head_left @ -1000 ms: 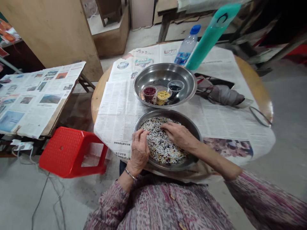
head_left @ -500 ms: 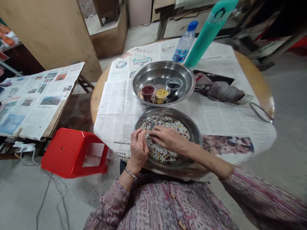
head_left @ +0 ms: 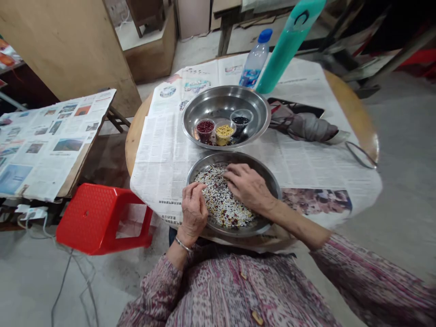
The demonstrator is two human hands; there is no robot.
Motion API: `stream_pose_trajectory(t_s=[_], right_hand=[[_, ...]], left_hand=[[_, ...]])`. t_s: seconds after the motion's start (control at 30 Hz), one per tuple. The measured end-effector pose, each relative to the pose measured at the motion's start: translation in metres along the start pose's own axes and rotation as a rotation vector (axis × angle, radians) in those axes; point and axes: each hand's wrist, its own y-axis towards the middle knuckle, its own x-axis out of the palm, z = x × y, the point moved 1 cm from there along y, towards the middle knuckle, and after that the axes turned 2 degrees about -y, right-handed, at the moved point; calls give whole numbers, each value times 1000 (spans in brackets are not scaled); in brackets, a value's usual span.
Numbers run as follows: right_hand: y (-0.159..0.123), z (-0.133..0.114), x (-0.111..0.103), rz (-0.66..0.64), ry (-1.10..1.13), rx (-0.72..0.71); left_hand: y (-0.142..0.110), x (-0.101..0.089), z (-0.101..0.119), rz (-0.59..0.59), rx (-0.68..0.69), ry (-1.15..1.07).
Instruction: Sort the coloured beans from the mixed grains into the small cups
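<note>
In the nearer steel basin (head_left: 276,190) lies a mix of small beans and grains (head_left: 221,202), mostly white with black, yellow and dark red ones among them. My right hand (head_left: 250,188) is over the right part of this mix, fingers bent but apart, their tips at or just above it; nothing shows in its grip. At the basin's left rim is my left hand (head_left: 193,210), its fingers curled together; whatever they hold, if anything, is hidden. Behind, a second steel basin (head_left: 260,102) contains clear cups of red beans (head_left: 205,127), yellow beans (head_left: 224,131) and black beans (head_left: 241,120).
Newspaper (head_left: 153,154) covers the round table. A clear bottle (head_left: 255,59) and a tall teal bottle (head_left: 289,47) stand behind the basins. To the right lies a folded grey umbrella (head_left: 303,125) beside a dark flat object. A red stool (head_left: 91,218) is at the left.
My right hand has moved right across the mix, away from my left hand, and its fingers have spread. My left hand stays at the rim. The view has shifted slightly.
</note>
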Motion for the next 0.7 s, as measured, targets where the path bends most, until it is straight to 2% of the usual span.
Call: stream_pose_trajectory(t_s=[0.1,0.27,0.43,0.57,0.63,0.7], right_hand=[[-11,6,-6,-25,-3,148],[-30,-11,3,-119,256,79],[-15,-39,17,-68,571,-13],[7,-55,19,-75,502,-209],[17,-56,19,-71,402,-314],[27,-51,19,-46,292,-351]], left_hand=[[0,0,-1,-1,3,5],[0,1,-1,-5,19,1],[-1,1,-3,3,23,3],[-1,1,-5,20,-18,-22],[-1,2,-6,20,-23,-25],[0,2,-6,14,-21,-17]])
